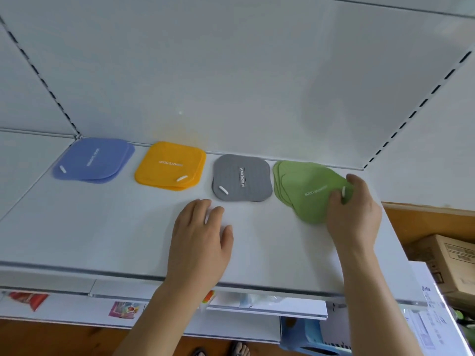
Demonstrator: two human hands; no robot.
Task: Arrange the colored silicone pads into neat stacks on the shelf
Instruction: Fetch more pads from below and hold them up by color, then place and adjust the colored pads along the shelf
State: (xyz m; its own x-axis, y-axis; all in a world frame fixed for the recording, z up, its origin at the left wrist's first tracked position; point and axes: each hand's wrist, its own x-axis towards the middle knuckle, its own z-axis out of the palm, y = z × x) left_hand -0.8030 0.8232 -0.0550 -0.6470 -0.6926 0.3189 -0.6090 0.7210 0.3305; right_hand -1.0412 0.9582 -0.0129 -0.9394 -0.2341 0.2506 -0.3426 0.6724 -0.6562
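Looking down from the head view, a white shelf (102, 227) carries four piles of pads in a row along its back edge: blue pads (93, 160) at the far left, then yellow pads (171, 165), grey pads (243, 178), and green pads (305, 191) at the right. The blue, yellow and grey piles sit fairly square, each with slight offsets between layers; the green pile is fanned out, its top pad skewed toward the front. The right hand (353, 214) pinches the right corner of that top green pad, thumb on top and fingers curled round the edge. The left hand (200, 235) lies flat on the bare shelf just in front of the grey pile, fingers relaxed and slightly spread, touching no pad
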